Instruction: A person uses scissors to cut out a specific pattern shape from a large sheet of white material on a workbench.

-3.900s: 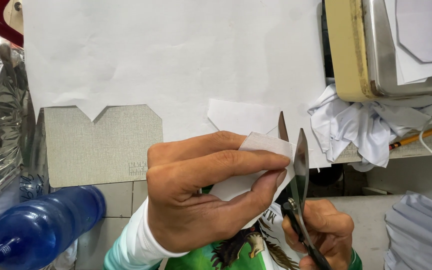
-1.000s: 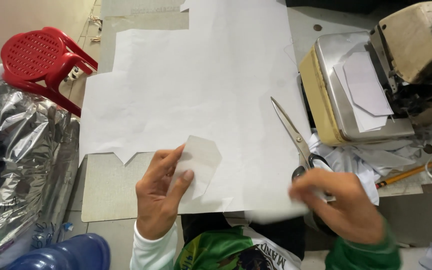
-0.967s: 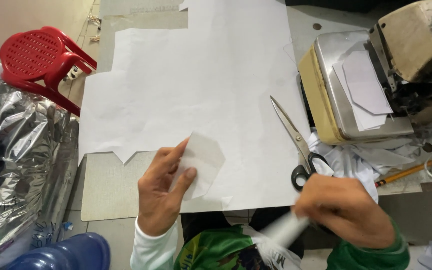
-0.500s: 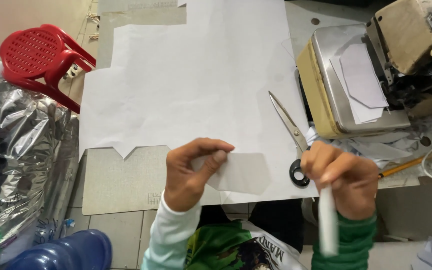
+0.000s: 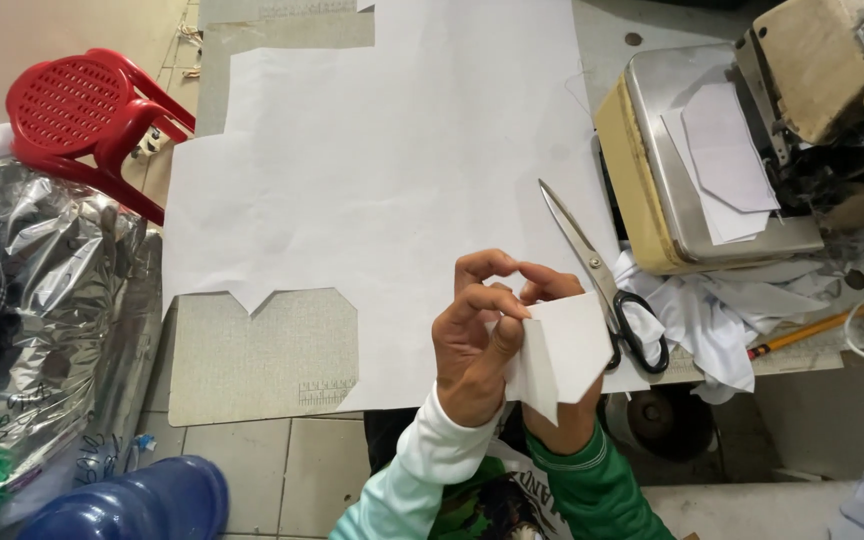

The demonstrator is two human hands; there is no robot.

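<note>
In the head view, the left hand (image 5: 472,335) and the right hand (image 5: 552,400) both pinch a small white paper piece (image 5: 562,350), held up just in front of the large white sheet (image 5: 382,180), near its lower edge. The piece looks very light, thin and easy to crease or tear, so I judge it is best held by the edges with the fingertips. The scissors (image 5: 602,285) lie on the sheet, just right of the piece. The right hand is mostly hidden behind the piece. The worktop (image 5: 262,355) is covered mostly by the sheet.
</note>
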